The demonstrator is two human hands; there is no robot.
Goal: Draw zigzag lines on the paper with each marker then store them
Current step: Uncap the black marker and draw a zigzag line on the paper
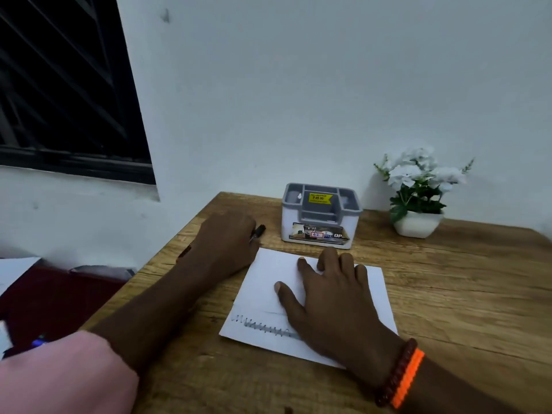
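One zigzag line point(265, 326) shows near the paper's point(268, 282) near edge. Left hand point(230, 243) grips a dark marker point(258, 232) by the bench's point(448, 279) left edge; right hand point(331, 291) lies flat, fingers straight, on the paper. Judgement: keep it pinned, draw on bare paper, then store in the organizer point(320, 216) at the far edge.

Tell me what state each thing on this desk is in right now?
Paper: flat on the desk, one zigzag line near its front edge.
Marker: held off the paper.
Left hand: grips the marker.
Right hand: flat on the paper.
Organizer: upright, no markers visible inside.
Flower pot: upright.
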